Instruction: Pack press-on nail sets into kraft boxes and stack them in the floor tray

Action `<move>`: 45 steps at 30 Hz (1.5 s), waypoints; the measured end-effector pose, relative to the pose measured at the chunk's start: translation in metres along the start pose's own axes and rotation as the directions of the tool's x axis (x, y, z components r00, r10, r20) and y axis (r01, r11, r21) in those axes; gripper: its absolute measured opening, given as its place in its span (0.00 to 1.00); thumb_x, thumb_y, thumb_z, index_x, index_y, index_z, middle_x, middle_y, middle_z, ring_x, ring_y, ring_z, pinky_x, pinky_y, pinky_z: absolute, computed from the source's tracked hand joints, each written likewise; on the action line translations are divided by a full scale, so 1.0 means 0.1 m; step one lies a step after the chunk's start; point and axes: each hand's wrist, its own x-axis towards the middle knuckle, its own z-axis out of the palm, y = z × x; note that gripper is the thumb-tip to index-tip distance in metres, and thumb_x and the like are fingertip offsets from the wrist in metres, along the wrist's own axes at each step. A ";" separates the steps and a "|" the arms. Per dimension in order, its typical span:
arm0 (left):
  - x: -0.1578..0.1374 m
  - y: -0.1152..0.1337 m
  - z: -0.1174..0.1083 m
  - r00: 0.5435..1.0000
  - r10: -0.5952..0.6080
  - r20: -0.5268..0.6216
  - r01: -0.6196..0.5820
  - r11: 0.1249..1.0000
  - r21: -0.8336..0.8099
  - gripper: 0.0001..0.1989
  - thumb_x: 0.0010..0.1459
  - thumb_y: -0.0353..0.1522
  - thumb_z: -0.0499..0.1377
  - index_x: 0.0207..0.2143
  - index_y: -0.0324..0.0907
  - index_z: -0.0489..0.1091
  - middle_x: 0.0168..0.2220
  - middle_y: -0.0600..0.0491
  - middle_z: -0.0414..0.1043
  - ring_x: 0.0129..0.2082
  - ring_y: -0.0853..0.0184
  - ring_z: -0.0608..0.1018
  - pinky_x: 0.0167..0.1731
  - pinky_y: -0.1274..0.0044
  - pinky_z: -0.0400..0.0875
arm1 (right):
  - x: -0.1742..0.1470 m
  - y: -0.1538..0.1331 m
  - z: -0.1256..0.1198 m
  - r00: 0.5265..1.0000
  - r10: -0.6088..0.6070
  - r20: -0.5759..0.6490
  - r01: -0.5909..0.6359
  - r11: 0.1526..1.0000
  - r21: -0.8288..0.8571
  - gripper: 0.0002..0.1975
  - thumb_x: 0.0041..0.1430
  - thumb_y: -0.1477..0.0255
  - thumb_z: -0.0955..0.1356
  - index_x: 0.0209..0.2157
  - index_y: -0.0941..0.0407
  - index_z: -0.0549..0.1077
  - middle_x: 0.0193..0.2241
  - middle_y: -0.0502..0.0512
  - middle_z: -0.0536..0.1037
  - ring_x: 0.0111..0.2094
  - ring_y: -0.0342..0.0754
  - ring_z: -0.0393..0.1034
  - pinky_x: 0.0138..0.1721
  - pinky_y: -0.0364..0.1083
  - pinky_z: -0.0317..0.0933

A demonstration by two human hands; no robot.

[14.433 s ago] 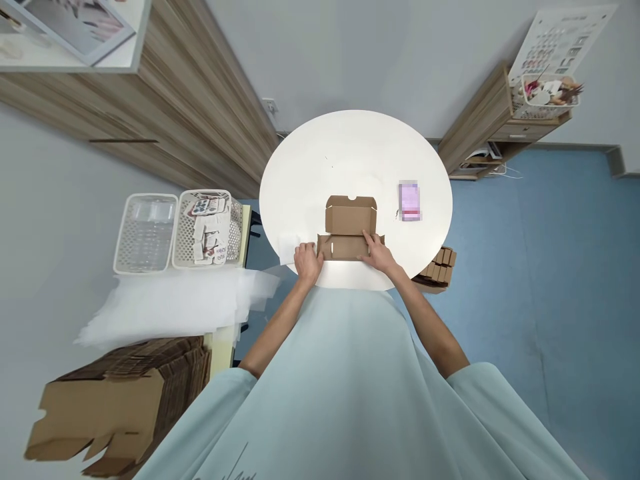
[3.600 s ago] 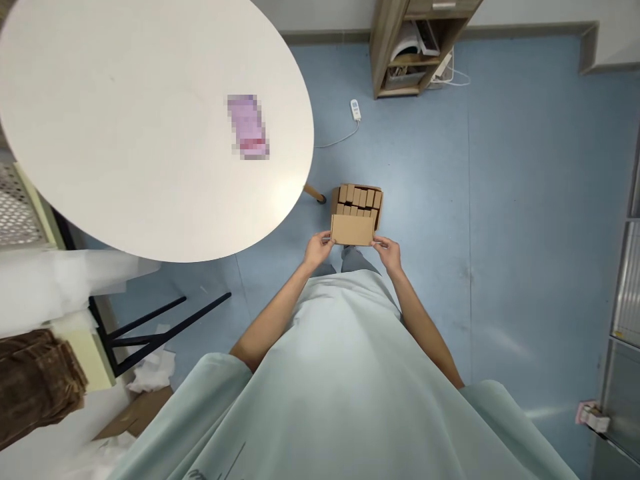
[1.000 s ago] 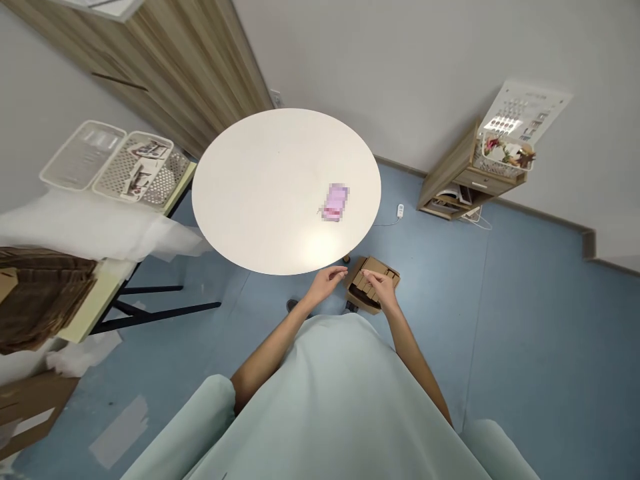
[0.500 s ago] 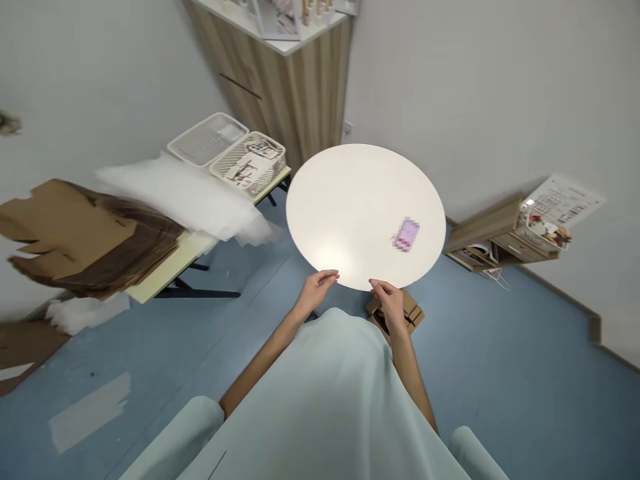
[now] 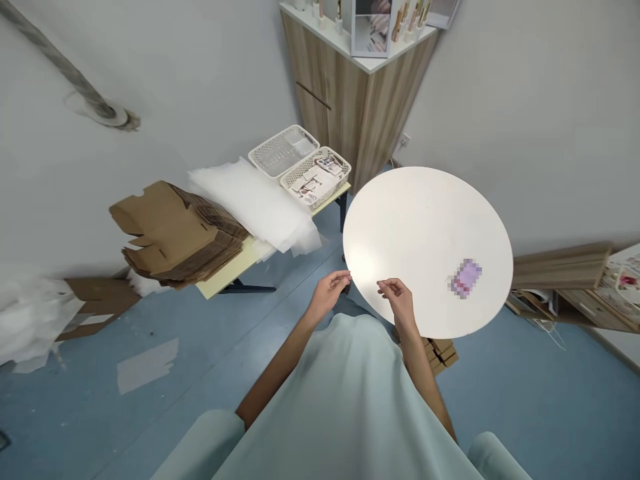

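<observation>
Turning left: cardboard stack (image 5: 170, 227) now fully in view on side table (image 5: 213, 285). Left hand (image 5: 329, 291): fingers loosely curled, nothing visible in them; right hand (image 5: 399, 300) same, by round table (image 5: 420, 220). Earlier box is out of grip, both hands free. Small boxes (image 5: 442, 355) low right.

A wood-grained cabinet (image 5: 345, 93) stands in the corner, its white top bearing a picture frame (image 5: 371, 27) and slim bottles (image 5: 399, 24). A socket (image 5: 405, 140) sits in the wall (image 5: 530, 87) nearby. A low shelf unit (image 5: 560, 267) with a drawer (image 5: 593, 312) stands at right; a blurred purple item (image 5: 466, 277) lies left of it. A grey pipe (image 5: 65, 65) slants at upper left.
</observation>
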 end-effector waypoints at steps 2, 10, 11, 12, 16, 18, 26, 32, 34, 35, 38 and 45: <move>0.14 0.10 -0.22 0.998 -0.008 -0.054 0.008 1.000 0.015 0.22 0.68 0.47 0.60 0.56 0.45 0.78 0.55 0.44 0.83 0.56 0.56 0.84 0.61 0.64 0.77 | 0.22 -0.07 0.19 0.999 0.011 0.039 -0.012 1.000 0.019 0.14 0.55 0.55 0.78 0.33 0.50 0.79 0.37 0.55 0.83 0.39 0.54 0.78 0.43 0.52 0.70; 0.88 0.38 -1.06 0.971 -0.007 -0.240 0.023 0.998 0.064 0.29 0.61 0.53 0.65 0.53 0.41 0.78 0.52 0.41 0.84 0.53 0.52 0.84 0.60 0.59 0.77 | 0.98 -0.45 0.74 0.982 0.067 0.177 -0.083 0.993 0.084 0.15 0.55 0.55 0.78 0.34 0.51 0.79 0.41 0.55 0.84 0.40 0.52 0.76 0.48 0.52 0.69; 0.98 0.39 -1.13 0.966 -0.009 -0.257 0.027 0.997 0.067 0.29 0.60 0.53 0.66 0.52 0.41 0.79 0.51 0.41 0.84 0.53 0.53 0.84 0.60 0.60 0.77 | 1.05 -0.47 0.77 0.980 0.073 0.185 -0.091 0.992 0.086 0.15 0.56 0.55 0.78 0.34 0.51 0.79 0.40 0.55 0.83 0.40 0.52 0.76 0.48 0.52 0.69; 1.07 0.41 -1.19 0.962 -0.012 -0.273 0.033 0.997 0.072 0.29 0.59 0.54 0.66 0.51 0.41 0.79 0.50 0.41 0.84 0.52 0.53 0.84 0.59 0.60 0.77 | 1.12 -0.49 0.80 0.979 0.080 0.188 -0.097 0.992 0.085 0.15 0.56 0.56 0.78 0.34 0.51 0.79 0.40 0.54 0.83 0.40 0.52 0.76 0.48 0.52 0.68; 1.36 0.47 -1.38 0.950 -0.020 -0.310 0.070 0.986 0.152 0.29 0.59 0.53 0.66 0.51 0.41 0.79 0.49 0.42 0.84 0.47 0.55 0.85 0.54 0.64 0.79 | 1.28 -0.50 0.87 0.979 0.100 0.179 -0.116 0.990 0.079 0.14 0.57 0.56 0.78 0.34 0.51 0.79 0.38 0.53 0.82 0.40 0.52 0.75 0.47 0.51 0.68; 1.50 0.51 -1.48 0.950 -0.020 -0.311 0.088 0.975 0.204 0.27 0.60 0.51 0.66 0.51 0.41 0.79 0.47 0.43 0.84 0.44 0.56 0.85 0.50 0.65 0.80 | 1.33 -0.51 0.89 0.980 0.109 0.166 -0.123 0.990 0.075 0.14 0.57 0.56 0.78 0.34 0.51 0.79 0.37 0.53 0.81 0.40 0.52 0.75 0.46 0.51 0.68; 2.44 0.54 -2.01 0.960 -0.155 -0.234 0.236 0.899 0.370 0.19 0.63 0.40 0.63 0.51 0.40 0.79 0.48 0.45 0.85 0.39 0.59 0.87 0.45 0.71 0.78 | 1.37 -0.75 1.07 0.995 0.099 -0.011 -0.098 0.994 0.054 0.14 0.57 0.56 0.77 0.34 0.51 0.79 0.37 0.55 0.82 0.40 0.54 0.77 0.47 0.53 0.69; 3.25 0.60 -2.36 0.984 -0.050 -0.172 0.165 0.632 0.757 0.18 0.66 0.36 0.61 0.56 0.39 0.77 0.53 0.43 0.83 0.57 0.51 0.81 0.57 0.67 0.73 | 1.19 -0.86 1.35 0.971 0.107 -0.215 -0.090 0.992 0.085 0.16 0.56 0.55 0.78 0.34 0.51 0.78 0.34 0.54 0.82 0.41 0.54 0.78 0.46 0.53 0.69; 3.50 0.62 -2.44 0.992 -0.030 -0.125 0.121 0.547 0.828 0.20 0.68 0.37 0.61 0.58 0.38 0.76 0.55 0.39 0.81 0.58 0.50 0.80 0.57 0.66 0.72 | 1.11 -0.86 1.48 0.951 0.118 -0.286 -0.091 0.990 0.104 0.16 0.55 0.55 0.79 0.34 0.52 0.78 0.35 0.54 0.82 0.40 0.53 0.78 0.46 0.53 0.69; 3.61 0.64 -2.46 0.994 -0.033 -0.104 0.107 0.502 0.858 0.20 0.68 0.38 0.61 0.57 0.37 0.76 0.55 0.37 0.81 0.58 0.49 0.80 0.57 0.65 0.73 | 1.08 -0.86 1.55 0.940 0.125 -0.318 -0.094 0.989 0.113 0.17 0.54 0.55 0.79 0.34 0.52 0.78 0.36 0.54 0.82 0.40 0.53 0.77 0.46 0.52 0.69; 3.90 0.68 -2.50 0.994 -0.094 -0.053 0.084 0.364 0.927 0.23 0.66 0.46 0.64 0.52 0.36 0.79 0.53 0.32 0.80 0.57 0.44 0.80 0.53 0.64 0.74 | 0.95 -0.86 1.75 0.906 0.154 -0.395 -0.107 0.985 0.137 0.17 0.54 0.55 0.79 0.34 0.52 0.78 0.37 0.55 0.82 0.41 0.53 0.78 0.46 0.52 0.69; 4.14 0.67 -2.54 0.986 -0.148 0.075 -0.041 0.223 0.974 0.27 0.61 0.52 0.67 0.47 0.37 0.82 0.46 0.30 0.81 0.53 0.41 0.82 0.47 0.65 0.75 | 0.66 -0.76 2.12 0.811 0.201 -0.549 -0.121 0.976 0.179 0.20 0.52 0.52 0.79 0.34 0.53 0.79 0.37 0.56 0.83 0.39 0.54 0.78 0.44 0.52 0.70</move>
